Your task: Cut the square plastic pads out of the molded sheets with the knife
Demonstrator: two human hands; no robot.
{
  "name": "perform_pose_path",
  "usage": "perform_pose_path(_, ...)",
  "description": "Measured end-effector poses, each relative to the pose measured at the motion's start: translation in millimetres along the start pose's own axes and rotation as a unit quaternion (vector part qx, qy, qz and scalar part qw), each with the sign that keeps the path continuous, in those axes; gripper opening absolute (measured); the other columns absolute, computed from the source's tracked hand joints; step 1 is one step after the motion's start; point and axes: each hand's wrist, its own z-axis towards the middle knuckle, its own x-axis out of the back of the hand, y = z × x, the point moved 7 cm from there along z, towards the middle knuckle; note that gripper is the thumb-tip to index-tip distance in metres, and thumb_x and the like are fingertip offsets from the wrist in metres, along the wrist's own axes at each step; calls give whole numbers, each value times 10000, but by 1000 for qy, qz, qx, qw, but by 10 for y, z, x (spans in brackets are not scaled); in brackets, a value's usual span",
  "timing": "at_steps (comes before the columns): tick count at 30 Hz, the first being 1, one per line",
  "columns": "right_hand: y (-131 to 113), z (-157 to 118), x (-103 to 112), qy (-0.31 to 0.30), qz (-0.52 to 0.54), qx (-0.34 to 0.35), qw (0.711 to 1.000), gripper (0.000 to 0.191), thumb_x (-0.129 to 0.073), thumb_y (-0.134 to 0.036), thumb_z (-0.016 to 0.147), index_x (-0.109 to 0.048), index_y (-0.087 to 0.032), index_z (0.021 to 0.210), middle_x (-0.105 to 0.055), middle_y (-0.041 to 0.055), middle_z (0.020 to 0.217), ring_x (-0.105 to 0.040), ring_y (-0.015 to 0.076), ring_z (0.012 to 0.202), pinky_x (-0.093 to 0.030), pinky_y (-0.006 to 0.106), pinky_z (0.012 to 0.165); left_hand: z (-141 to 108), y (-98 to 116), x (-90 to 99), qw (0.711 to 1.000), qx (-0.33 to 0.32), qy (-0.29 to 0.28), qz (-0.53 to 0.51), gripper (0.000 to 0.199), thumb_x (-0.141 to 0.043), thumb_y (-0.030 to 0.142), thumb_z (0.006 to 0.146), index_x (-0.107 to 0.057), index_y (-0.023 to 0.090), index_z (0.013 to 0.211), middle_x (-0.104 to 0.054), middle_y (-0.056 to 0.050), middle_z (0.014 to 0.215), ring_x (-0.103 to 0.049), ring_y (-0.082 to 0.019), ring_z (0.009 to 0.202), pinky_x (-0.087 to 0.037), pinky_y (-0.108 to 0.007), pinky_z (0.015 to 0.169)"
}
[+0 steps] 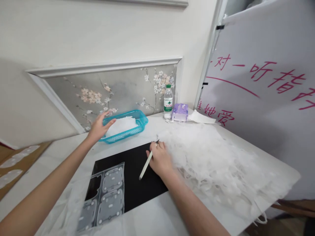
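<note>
My left hand (99,126) is at the left end of a turquoise plastic basket (123,132), with thumb and fingers apart over the rim. Thin white pieces (122,125) lie stacked inside the basket. In my right hand (159,159) is a slim, pale pen-shaped tool (146,165) with a dark tip pointing away from me; its exact kind is unclear. That hand rests over the far right part of a black mat (136,186). A translucent sheet (112,196) with rounded rectangular outlines and dots covers the mat's left part, and one section there shows black.
A heap of white, stringy sheet scraps (211,157) spreads over the table's right side. Behind stand a water bottle (168,103) and a purple tissue pack (180,112). A wall borders the back, and a whiteboard (258,98) with red writing the right.
</note>
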Motion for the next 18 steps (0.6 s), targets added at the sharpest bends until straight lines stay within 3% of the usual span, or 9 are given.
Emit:
perform_pose_path(2,187,11,-1,-5,10,-53,999,37,-487,-200,833,-515,-176,837,-589,89,714,-499,263,801,-447,446,744,-467,-90,22,1000,8,-5,-11,648,-160,560,931,-389,80,1300,-490,-118,1353,-449,-241,1241,-341,-389,1041)
perform_pose_path(4,281,1,-10,-14,32,-87,996,80,-464,-235,855,-501,-191,800,-579,79,702,-493,246,776,-457,407,708,-1028,-164,-126,995,-23,-92,6,576,-321,588,886,-475,185,1266,-542,-82,1320,-491,-255,1217,-352,-407,1042)
perform_pose_path(6,255,-27,-41,-30,59,-99,993,116,-451,-267,869,-486,-202,779,-580,78,730,-498,241,807,-461,383,711,-1560,-253,-327,981,-51,-178,57,607,-402,531,879,-316,250,1409,-404,-85,1445,-357,-287,1332,-257,-489,1093)
perform_pose_path(8,134,-76,-100,-59,87,-93,990,131,-465,-289,867,-470,-208,763,-587,80,770,-508,242,854,-464,378,735,-1922,-289,-512,967,-73,-233,67,645,-389,492,897,-168,277,1464,-317,-88,1488,-276,-297,1371,-272,-527,1076)
perform_pose_path(11,-113,-182,-222,-121,130,-65,982,141,-513,-295,845,-453,-213,747,-598,72,782,-523,244,907,-463,383,779,-2055,-257,-710,956,-61,-278,67,681,-343,506,908,-42,275,1474,-181,-87,1530,-164,-297,1405,-203,-575,1086)
perform_pose_path(14,-266,-285,-325,-179,174,-51,967,150,-522,-292,844,-438,-217,745,-605,65,775,-524,247,957,-446,405,829,-1907,-157,-811,955,-51,-288,58,705,-312,550,901,-47,240,1476,-145,-92,1537,-108,-289,1416,-160,-590,1091)
perform_pose_path(18,-320,-340,-444,-226,221,-71,946,200,-570,-279,802,-391,-222,734,-625,67,865,-537,226,908,-456,377,767,-1751,-46,-904,956,-61,-285,38,729,-304,595,883,-92,226,1475,-147,-85,1538,-104,-270,1420,-145,-568,1105)
